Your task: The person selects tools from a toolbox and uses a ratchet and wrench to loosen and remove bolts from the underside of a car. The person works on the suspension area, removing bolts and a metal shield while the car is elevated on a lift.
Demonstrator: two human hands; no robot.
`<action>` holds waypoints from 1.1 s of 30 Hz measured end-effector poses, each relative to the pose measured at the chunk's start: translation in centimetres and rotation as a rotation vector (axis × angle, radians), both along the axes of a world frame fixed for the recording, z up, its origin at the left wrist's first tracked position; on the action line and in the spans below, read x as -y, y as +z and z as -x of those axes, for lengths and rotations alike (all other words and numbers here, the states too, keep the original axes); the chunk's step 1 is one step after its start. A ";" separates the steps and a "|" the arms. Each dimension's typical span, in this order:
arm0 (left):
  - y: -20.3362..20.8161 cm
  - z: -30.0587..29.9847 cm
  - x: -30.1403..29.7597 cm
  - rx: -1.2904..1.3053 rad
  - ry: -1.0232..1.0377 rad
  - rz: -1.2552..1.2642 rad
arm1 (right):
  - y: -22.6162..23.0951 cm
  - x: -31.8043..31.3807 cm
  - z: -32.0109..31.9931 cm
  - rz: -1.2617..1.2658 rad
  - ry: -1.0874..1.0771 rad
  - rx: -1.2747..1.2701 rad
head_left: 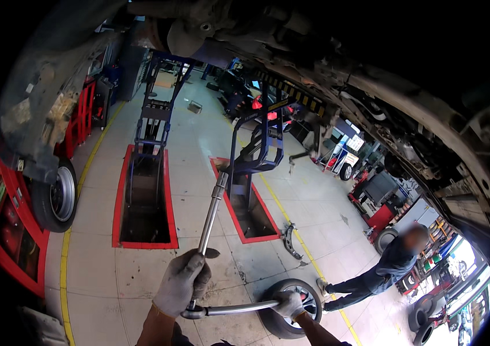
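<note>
My left hand (pixel 182 281), in a soiled light glove, is wrapped round the lower part of a long steel extension bar (pixel 209 222). A socket (pixel 220 183) sits on the bar's raised upper end. The bar's lower end meets the head of a ratchet wrench (pixel 239 309), just below my left hand. My right hand (pixel 291 305), gloved too, is closed on the wrench's handle end. Together bar and wrench make an L shape, held out in front of me above the floor. Below my right hand a wheel (pixel 278 330) lies flat on the floor.
A raised car's underbody (pixel 366 86) hangs overhead. Blue lift frames (pixel 152 124) rise from red-edged floor pits (pixel 141 233). A control arm (pixel 291 242) lies on the tiles. A person (pixel 392 265) stands at right. At left are a mounted wheel (pixel 60 193) and red cabinet (pixel 20 230).
</note>
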State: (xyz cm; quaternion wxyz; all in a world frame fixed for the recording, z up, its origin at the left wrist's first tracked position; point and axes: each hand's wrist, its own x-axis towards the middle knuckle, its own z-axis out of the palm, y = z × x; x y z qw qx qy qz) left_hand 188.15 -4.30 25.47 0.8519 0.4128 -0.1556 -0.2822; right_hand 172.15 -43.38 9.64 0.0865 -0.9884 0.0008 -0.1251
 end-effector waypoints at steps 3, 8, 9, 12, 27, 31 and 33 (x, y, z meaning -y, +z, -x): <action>1.5 -7.5 3.7 0.119 0.041 0.018 | 6.2 5.2 -6.0 0.216 -0.163 0.125; 1.5 -14.5 11.4 0.449 0.248 0.041 | 15.4 12.1 -13.8 0.325 -0.215 0.441; 0.3 -16.1 14.0 0.403 0.309 0.204 | 17.5 12.7 -14.8 0.346 -0.227 0.459; 4.2 -19.7 18.0 0.363 0.311 0.301 | 22.4 15.5 -17.9 0.405 -0.252 0.541; 28.2 -33.1 28.6 0.654 0.315 0.629 | 46.6 21.4 -24.6 0.681 -0.445 0.927; 29.6 -34.2 29.0 0.726 0.311 0.604 | 47.0 22.0 -24.6 0.700 -0.472 0.977; 29.9 -34.2 28.9 0.734 0.331 0.556 | 47.3 22.5 -24.7 0.726 -0.466 0.984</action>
